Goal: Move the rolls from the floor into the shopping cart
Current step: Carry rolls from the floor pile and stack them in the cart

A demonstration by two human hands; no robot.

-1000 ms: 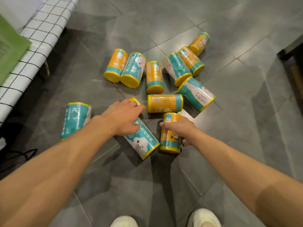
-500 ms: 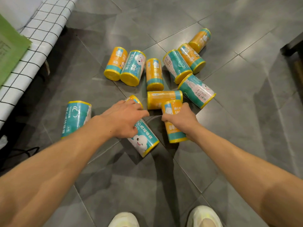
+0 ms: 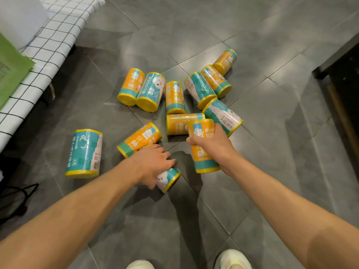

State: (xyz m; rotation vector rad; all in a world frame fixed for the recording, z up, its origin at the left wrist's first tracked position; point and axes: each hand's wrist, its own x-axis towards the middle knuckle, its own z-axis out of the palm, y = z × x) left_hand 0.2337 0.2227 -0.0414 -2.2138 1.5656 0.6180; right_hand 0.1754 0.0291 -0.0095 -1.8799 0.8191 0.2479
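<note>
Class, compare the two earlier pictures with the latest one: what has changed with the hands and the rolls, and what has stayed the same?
The right hand has lifted its orange roll off the floor and towards the pile. The left hand stays clamped on the teal roll, which has shifted slightly, uncovering another orange roll. The rest of the pile and the lone teal roll have not moved.
</note>
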